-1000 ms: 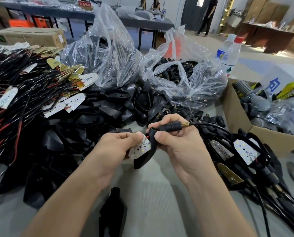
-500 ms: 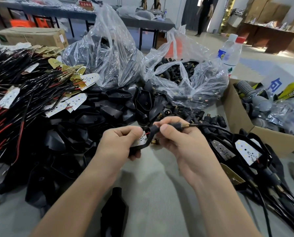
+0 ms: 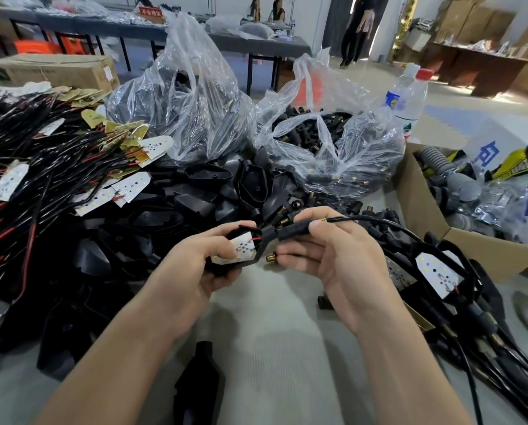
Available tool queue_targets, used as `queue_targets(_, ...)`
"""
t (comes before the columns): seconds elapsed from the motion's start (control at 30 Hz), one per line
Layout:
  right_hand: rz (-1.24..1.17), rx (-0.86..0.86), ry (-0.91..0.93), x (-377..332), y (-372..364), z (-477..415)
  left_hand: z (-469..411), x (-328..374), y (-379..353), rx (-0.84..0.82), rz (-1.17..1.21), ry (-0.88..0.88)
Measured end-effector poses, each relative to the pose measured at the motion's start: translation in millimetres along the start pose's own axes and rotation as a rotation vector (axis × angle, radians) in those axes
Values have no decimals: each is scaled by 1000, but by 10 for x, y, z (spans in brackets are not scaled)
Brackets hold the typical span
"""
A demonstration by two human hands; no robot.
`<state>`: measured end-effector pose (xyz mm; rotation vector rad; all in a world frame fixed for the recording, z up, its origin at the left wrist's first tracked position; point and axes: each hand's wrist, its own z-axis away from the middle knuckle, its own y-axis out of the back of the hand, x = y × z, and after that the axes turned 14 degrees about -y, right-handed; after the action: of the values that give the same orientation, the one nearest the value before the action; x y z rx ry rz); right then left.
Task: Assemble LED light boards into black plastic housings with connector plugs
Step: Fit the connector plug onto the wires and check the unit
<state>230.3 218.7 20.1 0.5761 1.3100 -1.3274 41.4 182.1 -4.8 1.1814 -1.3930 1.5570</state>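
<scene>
Fingers of the left hand grip one black housing, one white light board seated in it, above the surface. Fingers of the right hand pinch one plug at its tip; behind stand two clear bags and two bottles.

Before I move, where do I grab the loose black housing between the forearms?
Probably the narrow neck at the far end of the loose black housing, from above: it lies flat on the table, and the neck looks slimmer to pinch than the wide body.
</scene>
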Motion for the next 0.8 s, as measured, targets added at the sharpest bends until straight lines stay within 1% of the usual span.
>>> queue_targets(0.13, 66, 69, 78, 20, 8, -8, -30, 48, 131, -134, 51, 10)
queue_targets(0.23, 114, 91, 152, 0, 34, 2, -34, 54, 185, -158, 89, -19)
queue_targets(0.3, 109, 60, 166, -7, 61, 8, -35, 45, 211, -163, 94, -23)
queue_targets(0.47, 111, -45, 110, -17, 110, 25, -32, 38, 221, -127, 11, -34)
queue_targets(0.63, 89, -87, 34, -19, 83, 33, -53, 33, 178, -21, 16, -10)
queue_targets(0.67, 88, -56, 40, -10, 66, 29, -55, 33, 175, -15, 23, -9)
queue_targets(0.8, 92, 164, 98, 12, 10, 1, -70, 20, 169, -11, 2, -8)
